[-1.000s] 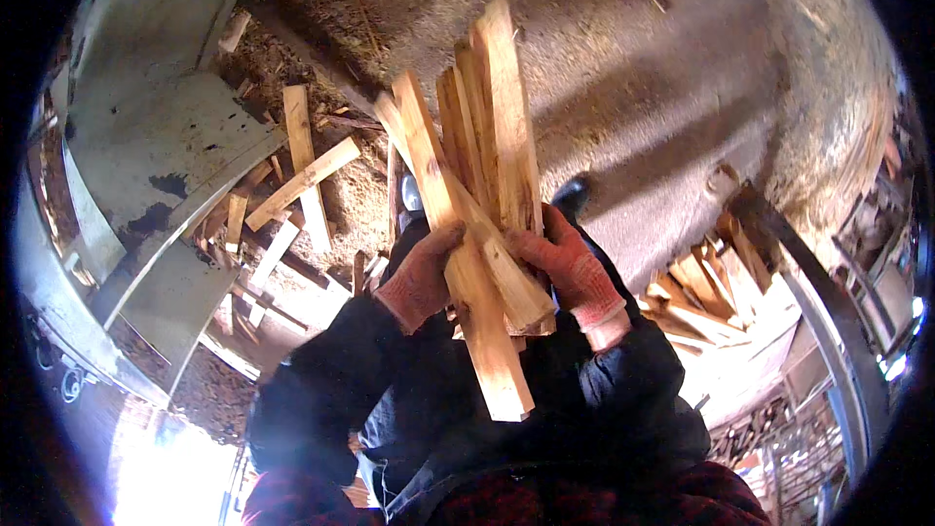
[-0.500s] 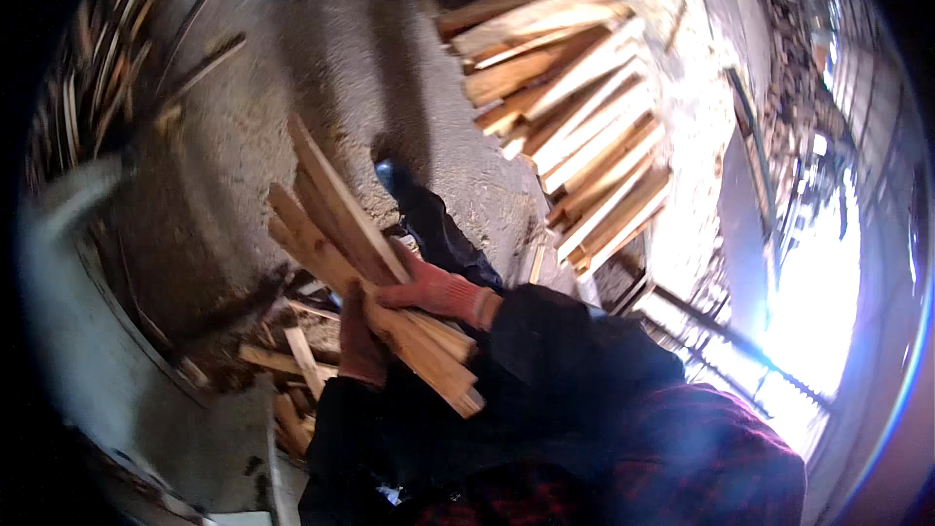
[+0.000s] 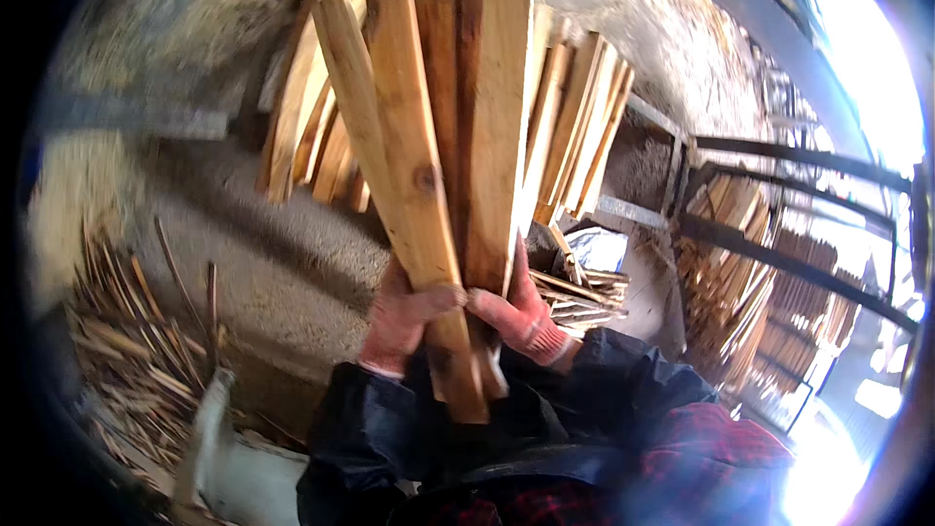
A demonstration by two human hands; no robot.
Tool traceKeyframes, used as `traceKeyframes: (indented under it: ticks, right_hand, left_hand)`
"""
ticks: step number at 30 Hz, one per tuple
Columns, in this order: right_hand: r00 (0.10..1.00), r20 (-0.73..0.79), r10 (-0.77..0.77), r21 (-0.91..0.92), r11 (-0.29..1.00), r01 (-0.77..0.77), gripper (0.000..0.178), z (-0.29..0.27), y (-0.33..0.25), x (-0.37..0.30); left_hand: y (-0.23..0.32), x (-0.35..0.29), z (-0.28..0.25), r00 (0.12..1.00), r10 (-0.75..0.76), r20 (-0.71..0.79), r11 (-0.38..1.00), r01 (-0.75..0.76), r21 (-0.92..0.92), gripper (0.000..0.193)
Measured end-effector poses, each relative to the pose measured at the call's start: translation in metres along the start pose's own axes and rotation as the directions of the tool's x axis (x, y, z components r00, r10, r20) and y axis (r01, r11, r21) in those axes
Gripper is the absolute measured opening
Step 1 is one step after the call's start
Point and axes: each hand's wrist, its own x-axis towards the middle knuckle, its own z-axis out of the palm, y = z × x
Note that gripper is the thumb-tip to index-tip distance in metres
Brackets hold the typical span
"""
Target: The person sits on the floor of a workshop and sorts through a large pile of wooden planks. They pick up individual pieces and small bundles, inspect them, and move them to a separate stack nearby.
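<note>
Several long wooden boards (image 3: 409, 127) fan out upward from between my two hands, their lower ends close to my body. My left hand (image 3: 401, 317), in a reddish work glove, is closed round the left boards, its thumb lying across the front. On the other side my right hand (image 3: 516, 312), gloved the same way, grips the right-hand boards (image 3: 495, 127), thumb also in front. Both thumbs almost meet at the middle. The fingers behind the wood are mostly hidden. Beyond the held boards, a row of similar boards (image 3: 577, 131) lies side by side, partly covered by them.
Thin wood scraps (image 3: 136, 351) are heaped at the left near a pale metal piece (image 3: 248, 477). Right of my hands lies a small pile of short offcuts (image 3: 584, 297). A dark metal frame (image 3: 789, 253) stands at the right, with stacked boards (image 3: 730, 282) beside it.
My view has turned toward the board row and the metal frame. The held boards have swung from slanting left to pointing nearly straight ahead, and both hands now grip them side by side.
</note>
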Motion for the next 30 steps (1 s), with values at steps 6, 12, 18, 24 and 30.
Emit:
traceKeyframes:
  ticks: [6,12,18,24,30]
  right_hand:
    - [0.985,-0.171,-0.008,-0.544,0.834,-0.088,0.105,-0.019,-0.041,0.116]
    - [0.977,-0.197,0.077,-0.697,0.69,-0.195,0.059,-0.08,0.032,0.097]
    - [0.849,-0.513,0.131,-0.444,0.806,-0.392,0.041,-0.101,0.088,0.031]
    - [0.659,-0.731,0.177,-0.067,0.943,-0.327,0.045,-0.07,0.164,-0.013]
    - [0.525,-0.802,0.285,0.232,0.959,-0.166,0.055,-0.056,0.219,-0.079]
  left_hand:
    - [0.045,0.157,-0.048,0.993,-0.051,-0.107,0.968,0.075,0.24,0.047]
    - [0.023,0.227,-0.109,0.978,-0.014,-0.207,0.315,0.201,0.928,0.075]
    - [-0.005,0.229,-0.023,0.851,-0.369,-0.373,0.147,0.45,0.881,0.066]
    - [-0.056,0.244,-0.009,0.8,-0.527,-0.288,0.063,0.375,0.925,0.05]
    - [-0.124,0.214,0.023,0.713,-0.58,-0.394,-0.402,0.17,0.9,0.051]
